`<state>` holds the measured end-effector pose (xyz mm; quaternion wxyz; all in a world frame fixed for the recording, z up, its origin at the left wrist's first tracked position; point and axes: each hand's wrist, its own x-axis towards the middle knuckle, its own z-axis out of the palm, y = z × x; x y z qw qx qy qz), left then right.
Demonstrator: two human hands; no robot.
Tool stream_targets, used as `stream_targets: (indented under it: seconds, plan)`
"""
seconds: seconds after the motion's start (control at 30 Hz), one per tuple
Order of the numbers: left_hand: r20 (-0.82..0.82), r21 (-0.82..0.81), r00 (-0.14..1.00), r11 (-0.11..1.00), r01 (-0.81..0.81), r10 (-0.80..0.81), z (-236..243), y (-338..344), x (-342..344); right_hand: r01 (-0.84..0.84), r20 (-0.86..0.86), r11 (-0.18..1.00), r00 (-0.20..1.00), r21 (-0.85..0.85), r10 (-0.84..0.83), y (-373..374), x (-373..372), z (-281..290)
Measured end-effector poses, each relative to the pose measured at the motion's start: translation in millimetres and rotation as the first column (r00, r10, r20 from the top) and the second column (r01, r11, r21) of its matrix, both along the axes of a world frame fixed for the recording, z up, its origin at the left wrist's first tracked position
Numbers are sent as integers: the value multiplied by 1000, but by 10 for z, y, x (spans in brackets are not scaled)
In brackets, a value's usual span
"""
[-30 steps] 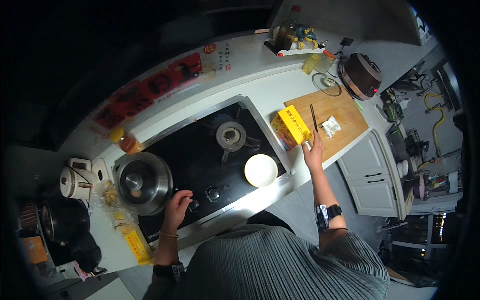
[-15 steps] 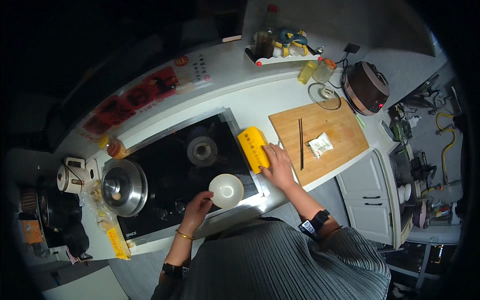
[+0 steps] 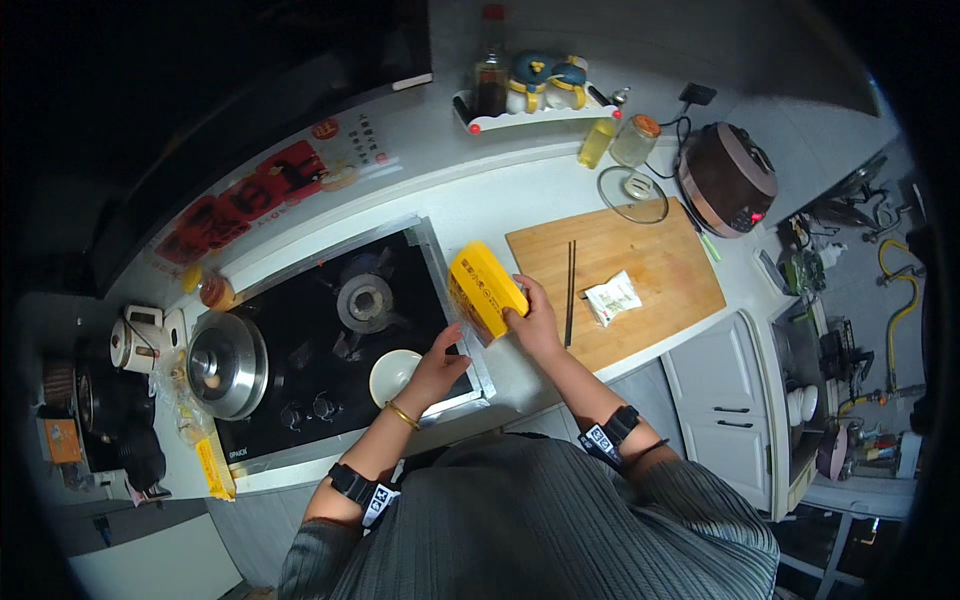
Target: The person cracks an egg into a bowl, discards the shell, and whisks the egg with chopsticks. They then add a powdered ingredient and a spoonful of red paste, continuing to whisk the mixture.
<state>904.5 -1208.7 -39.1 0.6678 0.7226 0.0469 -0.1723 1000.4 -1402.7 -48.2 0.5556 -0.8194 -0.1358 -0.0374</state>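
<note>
My right hand (image 3: 532, 322) grips the right side of a yellow box (image 3: 484, 288), which is tilted beside the cooktop. My left hand (image 3: 440, 368) is open, fingers apart, near the box's lower left and partly over a white bowl (image 3: 387, 378) on the black cooktop (image 3: 295, 360). Right of the box, a pair of dark chopsticks (image 3: 570, 280) and a small white packet (image 3: 612, 297) lie on a wooden cutting board (image 3: 670, 265). At the cooktop's left stands a pot with a steel lid (image 3: 227, 368).
A rice cooker (image 3: 725, 180), glass lid (image 3: 633, 210) and jars (image 3: 635, 140) line the back right. A shelf (image 3: 535, 115) holds bottles and figures above. An electric kettle (image 3: 140, 340), plastic bags and a yellow package (image 3: 215, 465) crowd the left. A sink area with a yellow hose is far right.
My left hand has moved up and right from the pot, past the bowl toward the box. My right hand has shifted up and now grips the box. The view has shifted too.
</note>
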Motion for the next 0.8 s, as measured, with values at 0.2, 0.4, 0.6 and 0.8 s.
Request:
stream_targets:
  seconds: [0.2, 0.4, 0.6, 0.8]
  plan:
    - [-28, -187, 999, 982, 22, -28, -72, -75, -71, -138, 371, 887, 871, -441, 320, -29, 163, 145]
    - [-76, -197, 996, 979, -58, 43, 216, 231, -387, -215, 453, 799, 728, -562, 515, 273, 245, 99]
    - [49, -185, 842, 834, -520, 537, 654, 952, -938, -170, 344, 852, 862, -495, 372, 49, 151, 278]
    - [40, -75, 664, 665, -743, 747, 686, 1316, -1615, 245, 289, 849, 950, -469, -114, -1329, 366, 28]
